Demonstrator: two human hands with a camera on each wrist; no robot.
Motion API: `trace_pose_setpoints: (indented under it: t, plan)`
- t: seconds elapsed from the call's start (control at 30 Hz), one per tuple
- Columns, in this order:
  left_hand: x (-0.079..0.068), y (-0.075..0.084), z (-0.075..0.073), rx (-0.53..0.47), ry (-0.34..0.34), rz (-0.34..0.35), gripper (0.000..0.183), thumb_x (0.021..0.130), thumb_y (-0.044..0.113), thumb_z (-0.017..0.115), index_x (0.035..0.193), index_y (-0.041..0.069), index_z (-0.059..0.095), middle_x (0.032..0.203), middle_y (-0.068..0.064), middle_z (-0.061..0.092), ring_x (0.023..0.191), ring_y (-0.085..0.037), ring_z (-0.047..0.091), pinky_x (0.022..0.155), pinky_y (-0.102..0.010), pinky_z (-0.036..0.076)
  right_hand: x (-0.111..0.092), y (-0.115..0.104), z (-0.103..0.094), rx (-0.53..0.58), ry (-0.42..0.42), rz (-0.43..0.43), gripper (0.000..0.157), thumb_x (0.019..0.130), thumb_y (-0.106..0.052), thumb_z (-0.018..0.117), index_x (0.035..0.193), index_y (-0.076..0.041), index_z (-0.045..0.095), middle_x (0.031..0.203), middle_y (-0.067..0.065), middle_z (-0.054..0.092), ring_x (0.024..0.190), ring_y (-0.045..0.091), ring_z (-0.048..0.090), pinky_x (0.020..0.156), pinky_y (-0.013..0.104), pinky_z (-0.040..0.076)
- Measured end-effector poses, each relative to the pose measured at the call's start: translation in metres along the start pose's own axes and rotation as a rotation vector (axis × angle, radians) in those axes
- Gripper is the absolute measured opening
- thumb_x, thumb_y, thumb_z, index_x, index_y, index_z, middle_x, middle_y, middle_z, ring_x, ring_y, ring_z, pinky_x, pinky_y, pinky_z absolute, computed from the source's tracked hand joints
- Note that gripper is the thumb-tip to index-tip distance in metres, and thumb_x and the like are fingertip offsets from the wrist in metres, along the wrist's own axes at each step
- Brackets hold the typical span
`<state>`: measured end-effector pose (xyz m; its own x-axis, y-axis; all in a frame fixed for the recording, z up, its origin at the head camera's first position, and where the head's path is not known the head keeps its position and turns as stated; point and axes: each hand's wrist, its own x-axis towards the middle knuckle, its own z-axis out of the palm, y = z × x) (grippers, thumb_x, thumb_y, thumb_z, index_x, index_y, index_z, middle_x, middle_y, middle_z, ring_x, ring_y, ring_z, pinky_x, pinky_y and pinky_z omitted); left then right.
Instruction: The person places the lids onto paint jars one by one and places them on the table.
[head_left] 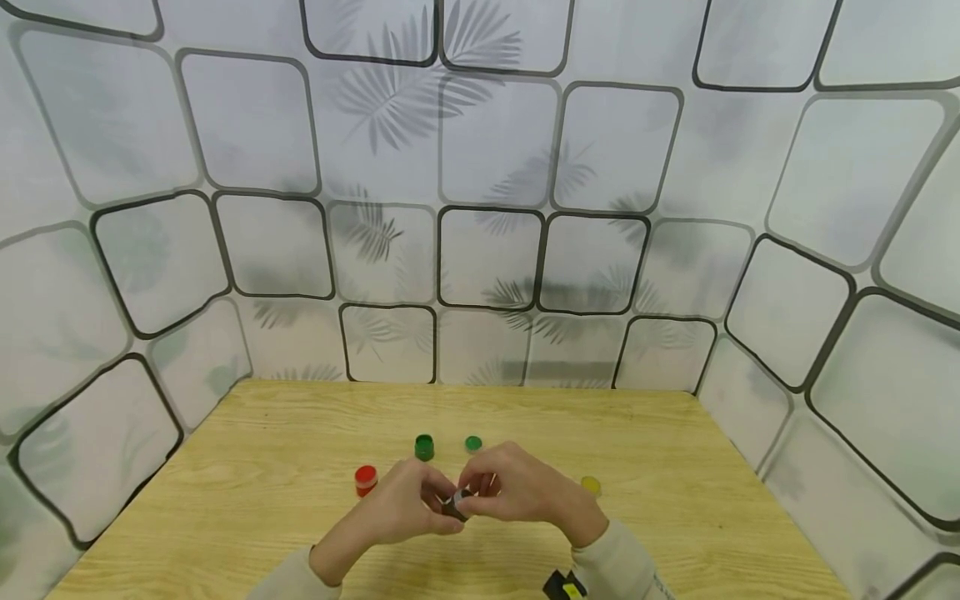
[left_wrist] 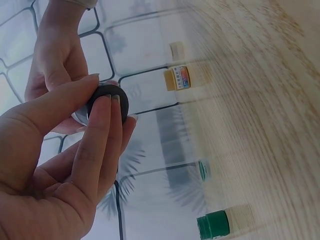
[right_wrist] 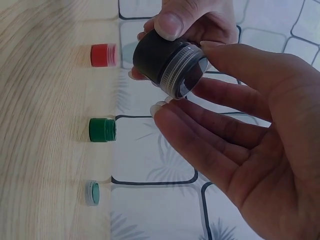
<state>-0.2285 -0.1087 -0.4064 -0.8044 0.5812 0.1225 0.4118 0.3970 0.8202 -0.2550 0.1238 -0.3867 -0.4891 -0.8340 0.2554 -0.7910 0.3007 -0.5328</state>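
A small black paint jar (right_wrist: pixel 154 59) with a ribbed clear lid (right_wrist: pixel 176 74) is held up above the table, tilted, between both hands. My left hand (head_left: pixel 405 505) grips the jar's dark body, its fingers spread over the base in the left wrist view. On the lid side is my right hand (head_left: pixel 521 490), thumb at one edge of the lid and fingertips at the opposite edge. In the head view most of the jar is hidden behind the fingers.
On the wooden table (head_left: pixel 315 425), a red jar (head_left: pixel 366 478) stands left of the hands. Beyond them are an uncapped green jar (head_left: pixel 424 448) and its loose green lid (head_left: pixel 473 443). A yellow jar (head_left: pixel 591 484) stands at the right. Patterned cloth (head_left: pixel 487 258) surrounds the table.
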Motion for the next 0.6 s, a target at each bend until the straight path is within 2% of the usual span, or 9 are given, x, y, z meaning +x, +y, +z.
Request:
trace_pose_setpoints:
  t: [0.13,0.33,0.6]
  plan:
    - [-0.0001,0.0012,-0.0003,-0.019,-0.003,0.003,0.016,0.082,0.016,0.087,0.097,0.011,0.082,0.093,-0.006,0.08,0.074,-0.006,0.072,0.066,-0.019,0.058,0.0,0.0,0.0001,0.001,0.0,0.004,0.014,0.1,-0.021,0.069,0.106,-0.01,0.075,0.097,0.005,0.076,0.077,-0.005,0.066,0.07,0.015,0.058]
    - [-0.0001,0.0006,-0.0008,-0.009,0.007,0.018,0.017,0.083,0.017,0.088,0.097,0.009,0.081,0.093,-0.006,0.08,0.074,-0.004,0.071,0.067,-0.017,0.057,-0.0004,-0.0004,-0.0001,-0.001,-0.011,0.022,0.019,0.099,-0.022,0.071,0.114,-0.011,0.074,0.104,0.003,0.076,0.086,0.001,0.068,0.073,0.018,0.06]
    - [0.001,0.0002,-0.0018,0.021,0.017,0.02,0.016,0.082,0.018,0.088,0.095,0.01,0.081,0.091,-0.003,0.08,0.074,-0.002,0.07,0.067,-0.018,0.057,-0.0005,-0.0001,-0.0022,-0.026,-0.022,-0.028,0.027,0.09,-0.013,0.081,0.115,-0.01,0.072,0.107,0.004,0.073,0.092,0.007,0.07,0.076,0.022,0.062]
